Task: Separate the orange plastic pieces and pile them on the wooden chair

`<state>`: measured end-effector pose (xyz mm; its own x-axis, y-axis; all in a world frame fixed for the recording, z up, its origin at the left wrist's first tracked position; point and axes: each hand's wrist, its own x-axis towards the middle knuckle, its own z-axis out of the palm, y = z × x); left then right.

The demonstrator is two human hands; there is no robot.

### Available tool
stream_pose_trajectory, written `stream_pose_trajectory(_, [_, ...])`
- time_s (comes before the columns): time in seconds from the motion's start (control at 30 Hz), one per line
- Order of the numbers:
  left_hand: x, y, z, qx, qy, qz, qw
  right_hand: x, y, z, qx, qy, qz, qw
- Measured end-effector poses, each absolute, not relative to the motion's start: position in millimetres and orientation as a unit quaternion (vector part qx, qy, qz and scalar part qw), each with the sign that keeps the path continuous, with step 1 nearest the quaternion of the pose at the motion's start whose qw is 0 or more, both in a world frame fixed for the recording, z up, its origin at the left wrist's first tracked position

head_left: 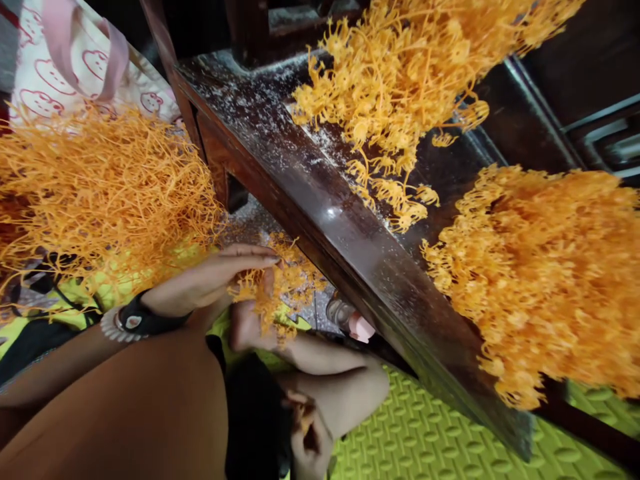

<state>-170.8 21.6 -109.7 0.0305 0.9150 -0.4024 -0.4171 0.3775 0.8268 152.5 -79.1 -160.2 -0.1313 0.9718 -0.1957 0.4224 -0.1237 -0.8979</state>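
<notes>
My left hand [235, 270], with a dark band and a pale coiled band at the wrist, reaches in from the left above my folded legs. Its fingers and thumb close around a small bunch of orange plastic flower stems [290, 283], whose curly ends stick out past the fingertips. Low in the view, my right hand [311, 437] is curled beside my bent knee. A bit of orange shows between its fingers, too blurred to make out. A large tangled heap of thin orange plastic stems [115, 193] lies to the left of my left hand.
A dark wooden bench [320, 200], dusted with pale crumbs, slants across the middle. Two big piles of orange plastic flowers rest on it, an upper pile [400, 87] and a right pile [545, 280]. Yellow-green matting [415, 433] covers the floor. A printed cloth bag [55, 73] stands upper left.
</notes>
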Motion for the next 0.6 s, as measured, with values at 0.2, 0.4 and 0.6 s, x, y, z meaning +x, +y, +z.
stream_pose_trajectory(0.2, [-154,25,-101,0.295,0.398,0.372,0.785,104,-12,-127,-0.585,-0.562,0.411,0.416])
stream_pose_trajectory(0.4, [-163,27,-116,0.369,0.414,0.353,0.754,58,20,-117,-0.473,-0.624,0.554,0.285])
stream_pose_trajectory(0.6, [-165,27,-119,0.385,0.410,0.337,0.755,30,28,-108,-0.416,-0.665,0.589,0.195])
